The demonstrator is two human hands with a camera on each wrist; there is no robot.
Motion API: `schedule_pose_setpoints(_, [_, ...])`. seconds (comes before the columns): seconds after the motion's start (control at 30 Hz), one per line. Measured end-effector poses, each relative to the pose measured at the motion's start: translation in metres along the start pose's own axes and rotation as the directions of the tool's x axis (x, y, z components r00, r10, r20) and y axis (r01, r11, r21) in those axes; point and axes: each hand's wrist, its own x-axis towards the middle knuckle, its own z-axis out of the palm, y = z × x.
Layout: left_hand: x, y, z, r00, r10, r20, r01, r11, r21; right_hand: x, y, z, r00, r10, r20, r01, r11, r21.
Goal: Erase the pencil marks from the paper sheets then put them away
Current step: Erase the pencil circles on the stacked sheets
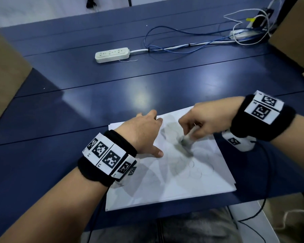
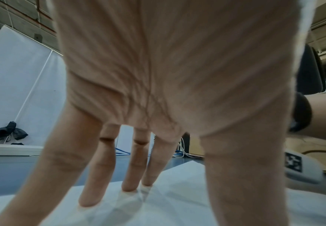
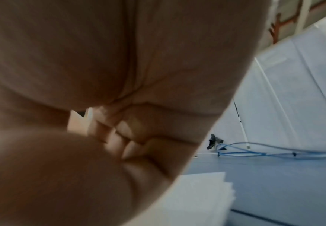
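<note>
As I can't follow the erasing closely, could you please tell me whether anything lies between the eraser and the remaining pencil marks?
Nothing visible does. The right hand grips the blurred whitish eraser with its tip down on the top white paper sheet; faint pencil loops lie uncovered just nearer. The left hand presses the sheet off to the side.

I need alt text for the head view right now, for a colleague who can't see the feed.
A right hand rubs an eraser over grey pencil marks on a stack of white paper sheets while the left hand presses flat on the top sheet. The sheets lie on a dark blue table, with a white power strip and cables farther back.
</note>
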Motion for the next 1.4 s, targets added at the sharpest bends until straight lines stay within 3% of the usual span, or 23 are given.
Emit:
schedule_pose_setpoints(0.13, [-0.001, 0.0, 0.0, 1.0, 0.005, -0.004, -0.005, 1.0, -0.018, 0.011, 0.01, -0.013, 0.955, 0.089, -0.281, -0.128, 0.984, -0.121])
schedule_pose_setpoints(0.2, [-0.001, 0.001, 0.0, 1.0, 0.002, -0.005, -0.002, 1.0, -0.013, 0.007, 0.012, -0.009, 0.944, 0.069, -0.323, -0.11, 0.988, -0.11])
schedule_pose_setpoints(0.33, [0.0, 0.0, 0.0, 1.0, 0.003, 0.002, -0.003, 1.0, -0.002, -0.007, 0.001, 0.002, 0.999, 0.0, -0.045, 0.002, 0.998, 0.06])
schedule_pose_setpoints(0.4, [0.0, 0.001, 0.0, 1.0, 0.007, 0.004, -0.007, 1.0, 0.001, -0.005, 0.0, -0.001, 1.0, 0.003, 0.011, -0.004, 0.997, 0.074])
schedule_pose_setpoints(0.47, [0.0, 0.001, 0.0, 1.0, 0.013, 0.003, -0.013, 1.0, 0.001, 0.006, 0.005, -0.007, 0.994, 0.05, -0.094, -0.049, 0.999, 0.013])
schedule_pose_setpoints(0.6, [-0.001, 0.0, 0.001, 1.0, 0.011, -0.008, -0.011, 1.0, -0.007, 0.016, 0.018, -0.015, 0.917, 0.13, -0.378, -0.182, 0.977, -0.107])
schedule_pose_setpoints(0.67, [-0.001, 0.0, 0.002, 1.0, 0.01, -0.012, -0.011, 1.0, -0.011, 0.009, 0.014, -0.01, 0.945, 0.089, -0.314, -0.118, 0.99, -0.072])
schedule_pose_setpoints(0.73, [-0.001, 0.0, 0.002, 1.0, 0.013, -0.015, -0.013, 1.0, -0.008, 0.001, 0.006, -0.002, 0.991, 0.033, -0.132, -0.029, 0.999, 0.029])
schedule_pose_setpoints(0.8, [0.001, -0.001, 0.0, 1.0, 0.018, -0.012, -0.018, 1.0, -0.012, -0.002, 0.003, 0.004, 1.0, -0.002, -0.006, 0.002, 0.996, 0.087])
schedule_pose_setpoints(0.87, [0.002, 0.0, -0.002, 1.0, 0.025, -0.008, -0.025, 0.999, -0.032, 0.005, 0.009, 0.0, 0.995, 0.026, -0.093, -0.025, 1.0, 0.012])
schedule_pose_setpoints(0.97, [0.002, -0.001, -0.005, 0.999, 0.028, 0.016, -0.027, 0.998, -0.061, 0.015, 0.022, -0.013, 0.929, 0.121, -0.35, -0.17, 0.979, -0.113])
schedule_pose_setpoints(1.0, [0.002, -0.001, -0.005, 0.999, 0.028, 0.023, -0.027, 0.998, -0.062, 0.014, 0.024, -0.015, 0.917, 0.116, -0.383, -0.174, 0.977, -0.12])
schedule_pose_setpoints(1.07, [0.002, -0.001, -0.005, 1.0, 0.024, 0.019, -0.023, 0.998, -0.059, 0.007, 0.022, -0.012, 0.949, 0.071, -0.308, -0.102, 0.991, -0.084])
schedule_pose_setpoints(1.13, [0.003, 0.001, -0.003, 1.0, 0.009, 0.004, -0.009, 0.998, -0.07, -0.003, 0.013, -0.003, 0.995, 0.027, -0.093, -0.025, 0.999, 0.028])
schedule_pose_setpoints(1.2, [0.003, 0.004, 0.0, 1.0, -0.002, -0.008, 0.002, 0.998, -0.07, -0.007, 0.007, 0.005, 0.999, 0.01, 0.044, -0.015, 0.994, 0.106])
schedule_pose_setpoints(1.23, [0.003, 0.005, 0.0, 1.0, -0.004, -0.015, 0.003, 0.998, -0.069, -0.005, 0.007, 0.004, 1.0, 0.01, 0.028, -0.013, 0.996, 0.086])
schedule_pose_setpoints(1.3, [0.003, 0.006, 0.001, 1.0, -0.009, -0.027, 0.007, 0.997, -0.074, 0.005, 0.013, -0.004, 0.99, 0.054, -0.128, -0.055, 0.998, -0.003])
schedule_pose_setpoints(1.4, [0.002, 0.008, -0.001, 1.0, -0.015, -0.026, 0.014, 0.998, -0.069, 0.01, 0.02, -0.016, 0.92, 0.133, -0.37, -0.177, 0.98, -0.088])
